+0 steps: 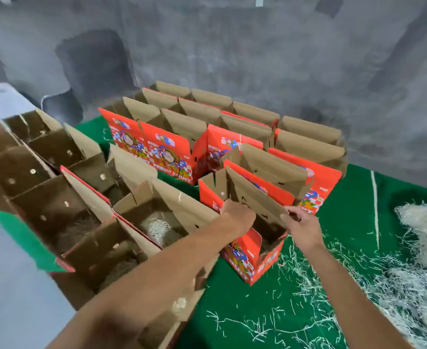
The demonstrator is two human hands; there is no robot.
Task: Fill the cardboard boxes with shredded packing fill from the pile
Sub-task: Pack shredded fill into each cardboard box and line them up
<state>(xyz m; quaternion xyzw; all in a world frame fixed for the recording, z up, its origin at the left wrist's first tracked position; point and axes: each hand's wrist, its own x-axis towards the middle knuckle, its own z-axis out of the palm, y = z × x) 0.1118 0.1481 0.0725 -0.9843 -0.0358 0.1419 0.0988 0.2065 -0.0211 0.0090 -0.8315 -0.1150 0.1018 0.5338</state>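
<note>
Both forearms reach forward; left hand and right hand grip the red box's flap; fill pile lies right of the right hand.

Matt brown cardboard inside the boxes — glossy red print outside. Smooth green cloth on the table. Pale, thin paper shreds — loose, wispy.

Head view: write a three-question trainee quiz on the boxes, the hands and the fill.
1. True or false: both hands hold the near red box.
2. The pile of shredded fill lies on which side of that box: A left, B right?
3. What colour is the table cover?

Key: 1 true, the left hand and right hand each grip its flap. 2 B. 3 green.
</note>
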